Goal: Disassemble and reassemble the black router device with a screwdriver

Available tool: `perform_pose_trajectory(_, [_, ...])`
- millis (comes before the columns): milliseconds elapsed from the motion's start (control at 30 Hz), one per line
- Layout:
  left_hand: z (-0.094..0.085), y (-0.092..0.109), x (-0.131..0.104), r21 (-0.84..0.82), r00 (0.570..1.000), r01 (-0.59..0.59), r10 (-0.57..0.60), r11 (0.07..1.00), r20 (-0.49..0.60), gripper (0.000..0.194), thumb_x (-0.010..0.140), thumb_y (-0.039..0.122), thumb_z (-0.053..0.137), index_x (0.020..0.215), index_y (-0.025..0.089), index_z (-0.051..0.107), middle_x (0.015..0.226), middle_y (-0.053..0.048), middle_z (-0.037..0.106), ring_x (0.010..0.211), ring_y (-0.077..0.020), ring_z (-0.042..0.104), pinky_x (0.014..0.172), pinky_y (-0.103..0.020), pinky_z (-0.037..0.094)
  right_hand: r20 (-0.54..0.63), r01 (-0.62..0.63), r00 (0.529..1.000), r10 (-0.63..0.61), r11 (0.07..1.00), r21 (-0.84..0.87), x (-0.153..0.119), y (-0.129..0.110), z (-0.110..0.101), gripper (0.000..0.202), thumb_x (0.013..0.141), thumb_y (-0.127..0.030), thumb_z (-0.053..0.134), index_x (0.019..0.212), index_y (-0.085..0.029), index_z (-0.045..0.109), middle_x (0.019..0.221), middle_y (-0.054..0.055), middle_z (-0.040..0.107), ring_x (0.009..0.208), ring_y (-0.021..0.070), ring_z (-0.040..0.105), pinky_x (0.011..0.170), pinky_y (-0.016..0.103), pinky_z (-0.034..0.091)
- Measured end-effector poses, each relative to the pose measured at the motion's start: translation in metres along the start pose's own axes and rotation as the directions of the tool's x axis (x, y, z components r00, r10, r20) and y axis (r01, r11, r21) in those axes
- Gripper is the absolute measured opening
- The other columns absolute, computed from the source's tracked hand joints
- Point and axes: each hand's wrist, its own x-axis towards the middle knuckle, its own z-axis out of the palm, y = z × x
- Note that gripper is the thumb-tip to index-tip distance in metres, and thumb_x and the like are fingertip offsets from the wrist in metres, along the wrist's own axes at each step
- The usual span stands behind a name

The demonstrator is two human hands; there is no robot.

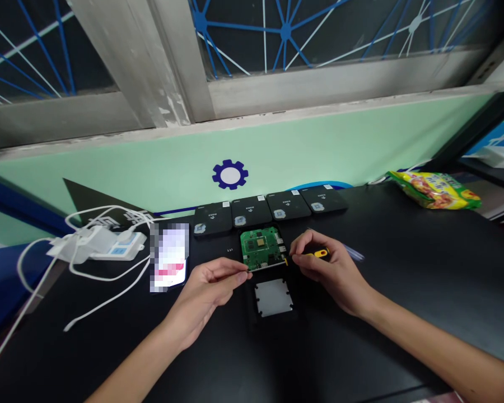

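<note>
A green circuit board (258,247) sits in a black case at the middle of the dark table. At the board's near left corner, my left hand (212,291) has its thumb and fingers pinched together; what they hold, if anything, is too small to make out. To the right of the board, my right hand (325,268) is closed around a yellow and black screwdriver (321,253). Just in front of the board lies a black cover with a silver metal plate (274,297) on it. Small screws (229,250) lie left of the board.
Several black boxes (289,205) stand in a row along the wall. On the left are a lit phone (170,257) and a white power strip (115,246) with loose cables. A yellow-green snack bag (434,190) lies at the back right. Clear plastic strips (354,253) are beside my right hand.
</note>
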Motion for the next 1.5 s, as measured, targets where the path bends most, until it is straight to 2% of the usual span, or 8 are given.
perform_pose_trajectory(133, [-0.001, -0.0011, 0.0006, 0.0, 1.0, 0.002, -0.002, 1.0, -0.002, 0.032, 0.085, 0.041, 0.098, 0.104, 0.019, 0.086, 0.106, -0.012, 0.082, 0.056, -0.0053, 0.031, 0.054, -0.025, 0.018, -0.016, 0.009, 1.0, -0.009, 1.0, -0.023, -0.0004, -0.0031, 0.0003, 0.023, 0.089, -0.032, 0.087, 0.089, -0.022, 0.066, 0.095, 0.002, 0.063, 0.071, 0.015, 0.045, 0.059, 0.028, 0.031])
perform_pose_trajectory(333, [-0.001, 0.0, 0.0, -0.008, 1.0, -0.001, 0.001, 1.0, 0.003, 0.033, 0.085, 0.042, 0.097, 0.104, 0.018, 0.085, 0.107, -0.013, 0.083, 0.055, -0.0036, 0.03, 0.054, -0.024, 0.021, 0.04, 0.1, 0.995, -0.096, 0.99, -0.097, -0.0008, -0.0059, -0.0005, 0.019, 0.092, -0.031, 0.085, 0.089, -0.022, 0.068, 0.095, 0.002, 0.065, 0.081, 0.0182, 0.054, 0.07, 0.031, 0.04])
perform_pose_trajectory(500, [-0.0004, 0.0013, -0.0003, 0.019, 1.0, 0.003, -0.003, 1.0, 0.003, 0.034, 0.087, 0.044, 0.095, 0.106, 0.018, 0.085, 0.107, -0.013, 0.083, 0.056, -0.0046, 0.031, 0.054, -0.025, 0.021, 0.056, 0.096, 0.994, -0.09, 0.99, -0.102, -0.0006, -0.0048, -0.0015, 0.018, 0.091, -0.031, 0.084, 0.088, -0.022, 0.069, 0.094, 0.002, 0.065, 0.08, 0.0192, 0.055, 0.07, 0.031, 0.041])
perform_pose_trajectory(667, [0.0014, 0.0033, -0.0001, 0.037, 1.0, 0.016, -0.017, 0.999, 0.014, 0.032, 0.085, 0.044, 0.096, 0.102, 0.019, 0.085, 0.104, -0.012, 0.083, 0.057, -0.0057, 0.032, 0.055, -0.025, 0.019, 0.044, 0.036, 0.998, -0.036, 0.999, -0.002, -0.0005, -0.0028, -0.0027, 0.008, 0.091, -0.028, 0.075, 0.093, -0.024, 0.069, 0.097, 0.003, 0.062, 0.069, 0.0164, 0.043, 0.06, 0.029, 0.035])
perform_pose_trajectory(800, [0.002, 0.0036, 0.0003, 0.021, 1.0, 0.017, -0.018, 1.0, 0.025, 0.034, 0.082, 0.043, 0.098, 0.1, 0.018, 0.085, 0.101, -0.012, 0.083, 0.056, -0.0054, 0.03, 0.055, -0.026, 0.016, 0.04, 0.053, 0.998, -0.056, 0.996, 0.077, 0.0005, -0.0019, -0.0019, 0.006, 0.084, -0.023, 0.071, 0.09, -0.023, 0.07, 0.097, 0.005, 0.061, 0.075, 0.0197, 0.046, 0.06, 0.03, 0.039])
perform_pose_trajectory(1033, [-0.0039, -0.0021, 0.0017, 0.01, 0.999, 0.018, -0.019, 1.0, 0.048, 0.028, 0.096, 0.043, 0.089, 0.106, 0.017, 0.083, 0.103, -0.011, 0.08, 0.058, -0.005, 0.029, 0.054, -0.025, 0.017, 0.097, 0.099, 0.99, -0.104, 0.993, 0.056, -0.0002, -0.0025, -0.0023, 0.011, 0.089, -0.018, 0.071, 0.091, -0.023, 0.08, 0.102, 0.006, 0.068, 0.08, 0.0206, 0.054, 0.068, 0.033, 0.042])
perform_pose_trajectory(1300, [-0.0064, -0.0039, 0.0027, -0.027, 0.999, -0.019, 0.02, 0.999, 0.034, 0.026, 0.092, 0.038, 0.093, 0.101, 0.016, 0.082, 0.095, -0.007, 0.077, 0.057, -0.0034, 0.03, 0.055, -0.023, 0.019, 0.099, 0.096, 0.991, -0.094, 0.995, -0.013, -0.0004, -0.0022, -0.0045, 0.009, 0.097, -0.031, 0.081, 0.102, -0.028, 0.088, 0.107, 0.006, 0.075, 0.086, 0.0208, 0.06, 0.073, 0.033, 0.048])
perform_pose_trajectory(1500, [-0.0005, -0.0006, 0.0023, -0.057, 0.999, -0.036, 0.036, 0.998, 0.001, 0.033, 0.086, 0.04, 0.096, 0.102, 0.015, 0.082, 0.093, -0.008, 0.079, 0.056, -0.0025, 0.03, 0.054, -0.023, 0.018, 0.07, 0.078, 0.995, -0.075, 0.996, -0.048, 0.0006, -0.0012, -0.0072, 0.019, 0.095, -0.039, 0.088, 0.109, -0.027, 0.09, 0.103, 0.007, 0.08, 0.08, 0.0185, 0.064, 0.073, 0.031, 0.052])
